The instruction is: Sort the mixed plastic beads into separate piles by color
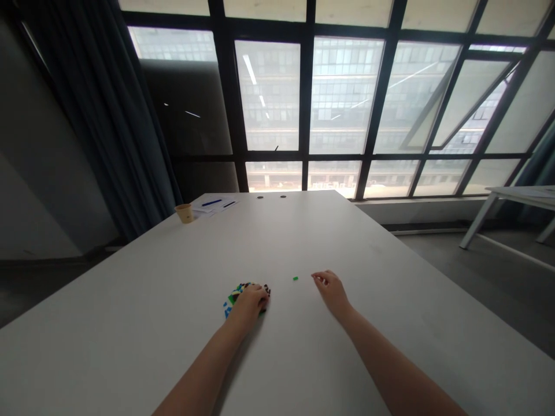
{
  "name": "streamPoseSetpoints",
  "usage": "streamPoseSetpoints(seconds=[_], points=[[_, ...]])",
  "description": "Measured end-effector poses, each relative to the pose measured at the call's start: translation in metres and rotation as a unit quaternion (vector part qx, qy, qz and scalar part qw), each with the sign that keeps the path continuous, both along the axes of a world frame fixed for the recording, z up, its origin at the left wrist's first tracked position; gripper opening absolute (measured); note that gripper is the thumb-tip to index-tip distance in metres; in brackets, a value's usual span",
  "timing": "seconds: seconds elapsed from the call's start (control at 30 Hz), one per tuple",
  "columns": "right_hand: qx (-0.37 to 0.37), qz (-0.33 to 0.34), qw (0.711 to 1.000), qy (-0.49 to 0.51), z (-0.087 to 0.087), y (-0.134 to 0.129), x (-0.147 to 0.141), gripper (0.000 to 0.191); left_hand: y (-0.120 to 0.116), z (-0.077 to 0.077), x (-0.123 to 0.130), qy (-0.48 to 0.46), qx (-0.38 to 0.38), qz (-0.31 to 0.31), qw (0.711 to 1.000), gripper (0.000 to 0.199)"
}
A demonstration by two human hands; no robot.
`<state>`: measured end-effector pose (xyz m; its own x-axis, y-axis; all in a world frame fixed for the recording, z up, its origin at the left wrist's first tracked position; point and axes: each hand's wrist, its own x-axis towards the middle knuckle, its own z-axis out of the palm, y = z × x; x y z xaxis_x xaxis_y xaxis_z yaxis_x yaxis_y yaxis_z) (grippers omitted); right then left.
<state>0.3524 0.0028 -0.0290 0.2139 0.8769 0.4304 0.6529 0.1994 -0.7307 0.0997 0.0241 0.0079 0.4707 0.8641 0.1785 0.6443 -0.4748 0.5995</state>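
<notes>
Left hand on brick pile, right hand off to its side

Left hand [252,300]: grip curled down over the brick pile [235,296], fingers in contact with it; can't tell whether they are closed on a piece. Right hand [329,288]: to the right of the pile, well apart from it, fingers bunched, tips close together; too small to tell if the grip has anything in it.

Pile: small pieces in green, blue, yellow and dark brown, partly hidden under the left hand. Blue pieces [228,312] sit at its left edge, dark brown pieces [267,290] at its right edge. Single green piece [295,278] lies right of the pile, between the two hands, nearer the right one.

All on a white tabletop [303,358]. Far beyond the pile, to its left: paper cup [185,214], papers [203,206], blue pen [212,203]. Straight beyond the pile, near the far edge: two dark discs [283,196].
</notes>
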Motion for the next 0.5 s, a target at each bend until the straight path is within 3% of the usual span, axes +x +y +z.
streamPoseSetpoints(seconds=[0.13,0.27,0.33,0.4,0.5], points=[[0.000,0.044,0.999,0.012,0.005,-0.004,-0.005,0.020,0.000,-0.001,0.000,-0.031,0.002,0.012,0.999,0.020],[-0.011,0.072,0.997,0.013,0.010,-0.007,-0.013,0.020,-0.002,-0.006,0.006,-0.177,-0.054,0.071,0.980,0.010],[-0.008,0.087,0.996,0.008,0.011,-0.009,-0.017,0.019,-0.005,-0.009,0.014,-0.285,-0.130,0.097,0.945,0.013],[0.001,0.111,0.994,0.001,0.013,-0.012,-0.022,0.018,-0.009,-0.011,0.024,-0.390,-0.214,0.102,0.890,0.024],[0.017,0.158,0.987,0.000,0.018,-0.018,-0.031,0.017,-0.017,-0.014,0.038,-0.483,-0.281,0.094,0.824,0.035]])
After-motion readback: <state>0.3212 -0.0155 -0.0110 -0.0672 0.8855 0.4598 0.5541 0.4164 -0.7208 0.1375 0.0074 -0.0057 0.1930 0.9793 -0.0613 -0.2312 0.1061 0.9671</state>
